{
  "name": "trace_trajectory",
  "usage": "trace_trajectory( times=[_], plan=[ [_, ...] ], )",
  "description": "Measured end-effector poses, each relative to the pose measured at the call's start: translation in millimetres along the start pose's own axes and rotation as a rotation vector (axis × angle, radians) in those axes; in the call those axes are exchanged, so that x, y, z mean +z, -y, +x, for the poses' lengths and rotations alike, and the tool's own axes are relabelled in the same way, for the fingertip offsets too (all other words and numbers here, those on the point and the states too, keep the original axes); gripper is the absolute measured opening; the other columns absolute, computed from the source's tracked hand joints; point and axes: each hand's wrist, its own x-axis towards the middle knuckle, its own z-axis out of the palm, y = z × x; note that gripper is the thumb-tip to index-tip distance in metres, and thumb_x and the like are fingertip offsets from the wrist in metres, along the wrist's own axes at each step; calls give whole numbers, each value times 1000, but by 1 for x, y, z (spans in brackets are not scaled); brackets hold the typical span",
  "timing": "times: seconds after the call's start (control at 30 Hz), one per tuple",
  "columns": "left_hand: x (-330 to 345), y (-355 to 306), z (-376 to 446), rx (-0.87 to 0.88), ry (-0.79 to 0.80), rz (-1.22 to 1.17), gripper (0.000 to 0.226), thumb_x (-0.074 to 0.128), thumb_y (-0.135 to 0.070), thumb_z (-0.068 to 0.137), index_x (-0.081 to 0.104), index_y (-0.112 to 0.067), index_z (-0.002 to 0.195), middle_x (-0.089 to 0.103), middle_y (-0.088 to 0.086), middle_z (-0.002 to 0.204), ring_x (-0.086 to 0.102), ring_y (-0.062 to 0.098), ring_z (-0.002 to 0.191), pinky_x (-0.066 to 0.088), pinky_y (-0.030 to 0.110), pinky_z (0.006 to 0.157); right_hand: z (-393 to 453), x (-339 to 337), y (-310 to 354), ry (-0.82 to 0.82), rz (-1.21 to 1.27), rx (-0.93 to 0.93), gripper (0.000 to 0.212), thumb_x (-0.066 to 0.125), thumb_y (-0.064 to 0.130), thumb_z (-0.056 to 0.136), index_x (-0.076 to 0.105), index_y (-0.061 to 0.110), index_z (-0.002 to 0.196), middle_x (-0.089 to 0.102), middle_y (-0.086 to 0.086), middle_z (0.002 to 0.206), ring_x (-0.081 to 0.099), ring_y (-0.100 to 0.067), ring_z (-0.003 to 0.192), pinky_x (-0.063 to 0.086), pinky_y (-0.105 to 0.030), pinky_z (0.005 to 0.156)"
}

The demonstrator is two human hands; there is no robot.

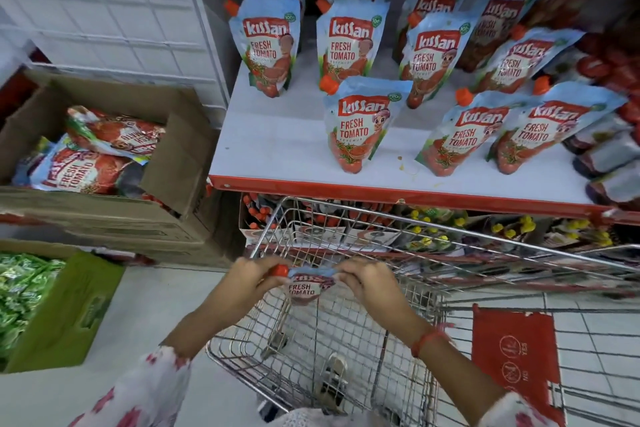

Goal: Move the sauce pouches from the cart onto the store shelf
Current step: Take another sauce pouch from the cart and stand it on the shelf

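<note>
A tomato ketchup pouch (304,289) with an orange cap hangs over the wire cart (346,340), held by its top edge. My left hand (254,276) pinches the cap end and my right hand (363,279) grips the other corner. Above, the white store shelf (277,146) with a red front edge carries several upright ketchup pouches (360,125) in rows. The front left of the shelf is bare. The cart basket below my hands looks empty.
An open cardboard box (180,156) with more ketchup pouches sits at the left. A green box (72,308) of green packets lies lower left. Dark pouches (609,156) crowd the shelf's right end. A lower shelf holds red- and yellow-capped goods (426,225).
</note>
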Motion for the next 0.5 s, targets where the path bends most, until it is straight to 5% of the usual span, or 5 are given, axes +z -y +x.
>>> trace_trajectory(
  times=[0.13,0.2,0.3,0.37,0.5],
  plan=[
    [-42,-20,-6,68,-92,12,30,61,-28,86,64,-20,115,71,-7,88,64,3,68,46,9,60,2,-29,29,-126,7,-90,15,59,12,92,69,13,102,73,-5,97,62,-11,79,38,-2,69],
    [-64,-29,-8,102,-147,16,29,62,-28,85,65,-19,112,71,-10,86,60,-6,65,45,6,60,6,-46,46,-168,23,-152,13,61,13,91,70,12,100,74,-4,96,65,-12,82,42,-5,74],
    [-96,-42,-9,163,-271,62,26,67,-24,82,68,-15,107,76,-1,92,65,3,73,44,6,67,15,-71,69,-252,31,-212,13,65,11,88,70,11,100,75,-4,96,66,-9,81,50,-15,77],
    [-116,-50,-9,199,-350,74,25,69,-21,81,69,-13,104,76,0,91,65,3,76,44,4,68,23,-87,84,-322,31,-251,12,67,12,86,71,11,98,76,-3,95,64,-7,83,41,-2,75],
    [-159,-64,1,256,-472,127,24,68,-22,81,67,-15,104,76,0,87,69,12,74,50,24,68,47,-117,114,-445,27,-303,12,70,15,84,72,13,96,76,-4,89,61,-4,72,41,-6,68]
  ],
)
